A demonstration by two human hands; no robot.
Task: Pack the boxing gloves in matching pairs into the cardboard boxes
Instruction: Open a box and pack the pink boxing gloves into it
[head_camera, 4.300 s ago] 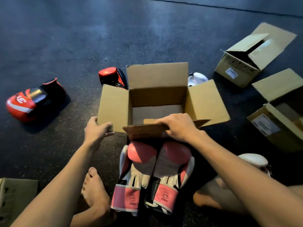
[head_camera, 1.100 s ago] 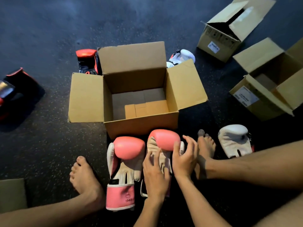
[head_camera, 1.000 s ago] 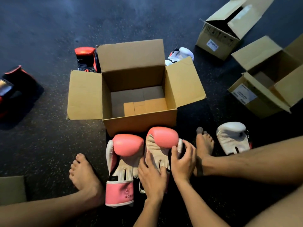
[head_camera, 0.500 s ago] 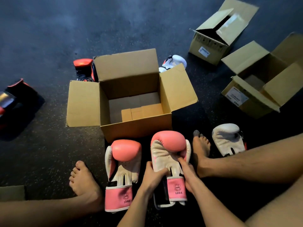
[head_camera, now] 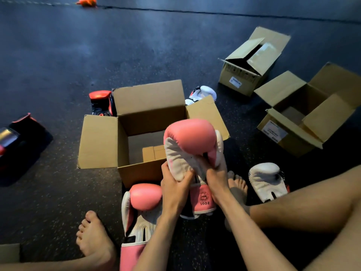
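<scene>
Pink glove (head_camera: 192, 137) aloft in firm grip between left hand (head_camera: 174, 186) and right hand (head_camera: 216, 180)

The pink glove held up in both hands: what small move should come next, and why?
Probably ease the pink glove forward and down into the open box just behind it. The left hand and right hand grip it above the box's near wall, no glove shows inside, and the matching glove lies on the floor to follow.

A dark, finely speckled floor (head_camera: 58, 55) fills the view, with a bluish sheen farther off. A thin seam (head_camera: 214, 13) crosses its far edge, touching a small orange object (head_camera: 87, 1).
</scene>
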